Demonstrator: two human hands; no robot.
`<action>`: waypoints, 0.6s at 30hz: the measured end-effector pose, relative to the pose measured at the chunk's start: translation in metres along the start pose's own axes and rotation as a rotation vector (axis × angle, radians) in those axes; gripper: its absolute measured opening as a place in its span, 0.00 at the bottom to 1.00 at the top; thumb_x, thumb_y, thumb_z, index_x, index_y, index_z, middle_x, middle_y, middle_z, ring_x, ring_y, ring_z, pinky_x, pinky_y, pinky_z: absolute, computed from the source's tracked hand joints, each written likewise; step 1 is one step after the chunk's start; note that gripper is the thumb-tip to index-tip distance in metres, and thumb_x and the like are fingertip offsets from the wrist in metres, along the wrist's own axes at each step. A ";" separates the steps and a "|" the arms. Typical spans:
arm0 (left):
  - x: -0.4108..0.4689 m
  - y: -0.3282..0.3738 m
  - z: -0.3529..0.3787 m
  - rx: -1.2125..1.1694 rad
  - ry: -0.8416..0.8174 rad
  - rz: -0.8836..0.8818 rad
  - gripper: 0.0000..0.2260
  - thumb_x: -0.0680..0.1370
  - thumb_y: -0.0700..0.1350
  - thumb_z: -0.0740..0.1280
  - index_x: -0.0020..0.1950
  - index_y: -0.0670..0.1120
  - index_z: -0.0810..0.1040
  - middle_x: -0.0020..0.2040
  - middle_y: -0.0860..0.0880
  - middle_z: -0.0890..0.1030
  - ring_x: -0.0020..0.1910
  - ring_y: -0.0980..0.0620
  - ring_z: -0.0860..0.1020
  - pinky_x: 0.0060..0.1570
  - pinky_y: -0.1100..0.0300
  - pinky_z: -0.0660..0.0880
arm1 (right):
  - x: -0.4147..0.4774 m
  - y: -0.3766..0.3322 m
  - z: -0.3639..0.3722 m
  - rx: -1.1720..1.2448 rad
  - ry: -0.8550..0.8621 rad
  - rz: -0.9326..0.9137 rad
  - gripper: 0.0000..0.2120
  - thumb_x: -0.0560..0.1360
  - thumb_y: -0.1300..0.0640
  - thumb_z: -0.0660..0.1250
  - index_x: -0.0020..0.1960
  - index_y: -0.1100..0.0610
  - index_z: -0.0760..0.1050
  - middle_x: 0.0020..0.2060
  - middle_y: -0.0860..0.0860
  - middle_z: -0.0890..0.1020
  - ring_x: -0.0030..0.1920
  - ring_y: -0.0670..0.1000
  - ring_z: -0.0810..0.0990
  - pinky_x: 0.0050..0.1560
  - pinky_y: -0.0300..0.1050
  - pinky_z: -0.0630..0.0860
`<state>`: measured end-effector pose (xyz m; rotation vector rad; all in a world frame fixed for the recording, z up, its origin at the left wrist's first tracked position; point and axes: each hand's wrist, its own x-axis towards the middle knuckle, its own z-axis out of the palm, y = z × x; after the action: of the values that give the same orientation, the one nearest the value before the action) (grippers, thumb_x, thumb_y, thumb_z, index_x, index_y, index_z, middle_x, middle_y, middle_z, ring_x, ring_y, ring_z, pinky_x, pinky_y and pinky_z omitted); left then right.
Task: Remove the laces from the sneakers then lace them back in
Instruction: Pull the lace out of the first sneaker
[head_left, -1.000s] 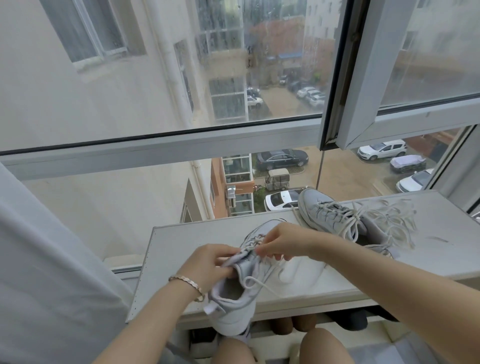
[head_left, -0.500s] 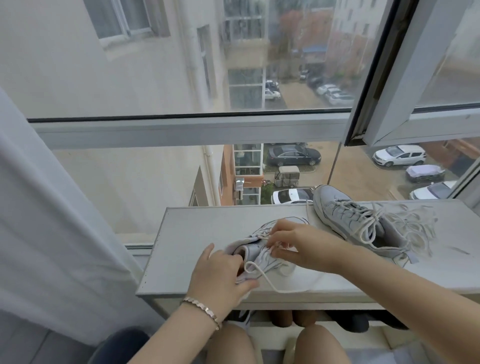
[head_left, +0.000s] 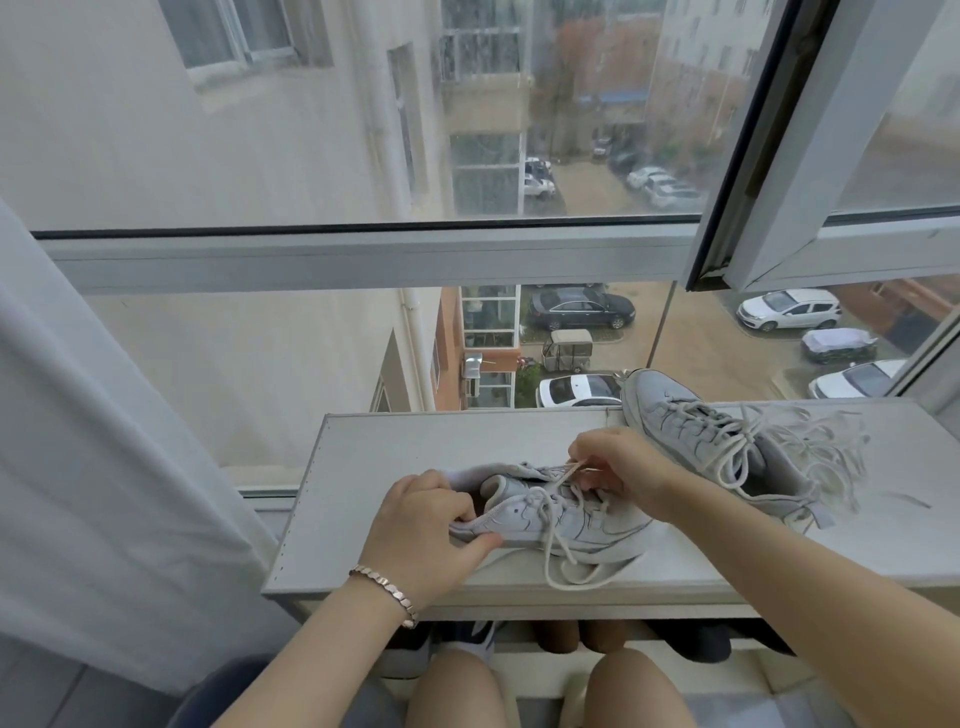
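head view: the near sneaker (head_left: 550, 514) lies at the front of the counter (head_left: 415, 441), the left hand (head_left: 421, 525) clamped round its heel collar and the right hand (head_left: 618, 467) pinching a strand of the lace (head_left: 548, 558) above the eyelets. a hard tug could, i judge, jam the lace in an eyelet or drag the shoe off the near edge if the heel grip slackens, and the slack loop trailing there could catch. its long axis runs left to right along that front edge, heel opening left, toe right under the right wrist; the other sneaker (head_left: 691, 426) sits behind, toe toward the window.
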<state>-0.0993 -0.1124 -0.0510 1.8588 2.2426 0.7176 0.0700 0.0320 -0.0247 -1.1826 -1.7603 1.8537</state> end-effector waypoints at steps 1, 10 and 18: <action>0.001 -0.002 0.001 -0.007 -0.005 0.003 0.14 0.64 0.59 0.71 0.31 0.49 0.77 0.33 0.60 0.65 0.40 0.56 0.68 0.47 0.67 0.60 | 0.000 -0.001 0.003 -0.021 0.028 -0.021 0.10 0.70 0.65 0.63 0.32 0.61 0.66 0.31 0.53 0.70 0.26 0.46 0.71 0.28 0.35 0.69; 0.008 -0.001 -0.002 0.008 -0.065 -0.038 0.18 0.68 0.57 0.71 0.26 0.57 0.64 0.36 0.57 0.70 0.44 0.54 0.70 0.45 0.65 0.61 | -0.022 -0.025 0.001 -1.082 -0.074 -0.353 0.23 0.74 0.41 0.63 0.28 0.56 0.73 0.27 0.51 0.70 0.30 0.47 0.68 0.36 0.42 0.68; 0.006 -0.003 -0.002 0.049 -0.089 0.004 0.19 0.69 0.58 0.70 0.26 0.58 0.62 0.38 0.54 0.73 0.43 0.54 0.70 0.41 0.69 0.61 | -0.019 -0.021 -0.031 -0.500 -0.157 -0.087 0.28 0.70 0.33 0.61 0.28 0.58 0.68 0.24 0.48 0.68 0.26 0.47 0.65 0.44 0.39 0.69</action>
<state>-0.1038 -0.1074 -0.0494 1.8788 2.2213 0.5732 0.0981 0.0428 0.0049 -1.1160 -2.4179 1.5361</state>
